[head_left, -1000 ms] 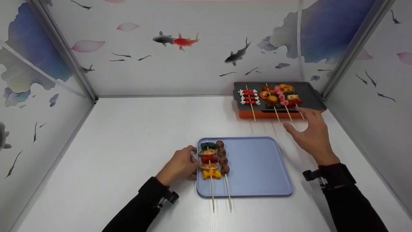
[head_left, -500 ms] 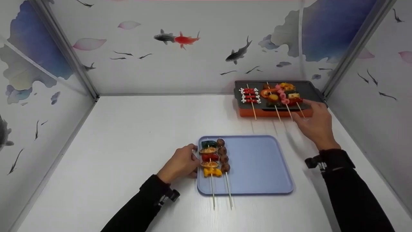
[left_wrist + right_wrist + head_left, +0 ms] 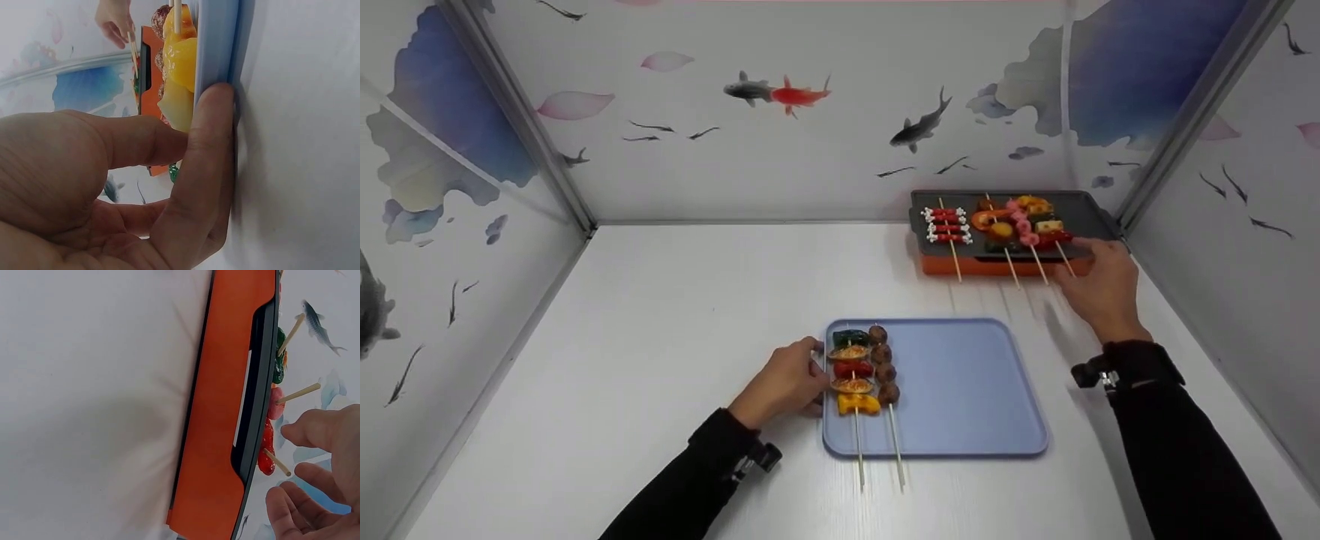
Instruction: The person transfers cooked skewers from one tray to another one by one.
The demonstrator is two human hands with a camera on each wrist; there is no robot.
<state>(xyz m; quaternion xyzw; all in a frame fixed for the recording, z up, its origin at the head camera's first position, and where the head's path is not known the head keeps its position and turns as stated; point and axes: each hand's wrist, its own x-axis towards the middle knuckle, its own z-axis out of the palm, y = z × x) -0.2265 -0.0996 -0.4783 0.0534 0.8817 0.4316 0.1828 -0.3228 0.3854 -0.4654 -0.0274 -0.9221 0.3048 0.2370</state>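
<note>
Left hand (image 3: 787,379) pinches a pale-blue rectangular tray (image 3: 960,382) by its left edge; right hand (image 3: 1102,285), fingers parted, reaches for the multicoloured vegetable skewer (image 3: 1048,226) nearest the right edge of an orange, black-topped grill (image 3: 1085,214). Apparent step: picking up; next, closing on its wooden stick (image 3: 278,463). Right-wrist view shows fingers hidden from the head view.

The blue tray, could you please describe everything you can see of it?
The blue tray is pale, smooth and plastic-looking, rectangular with rounded corners and a low raised rim. It lies flat on the white table, in front of the grill. Two skewers rest along its left side, overhanging the near edge. The left hand touches its left rim.
</note>
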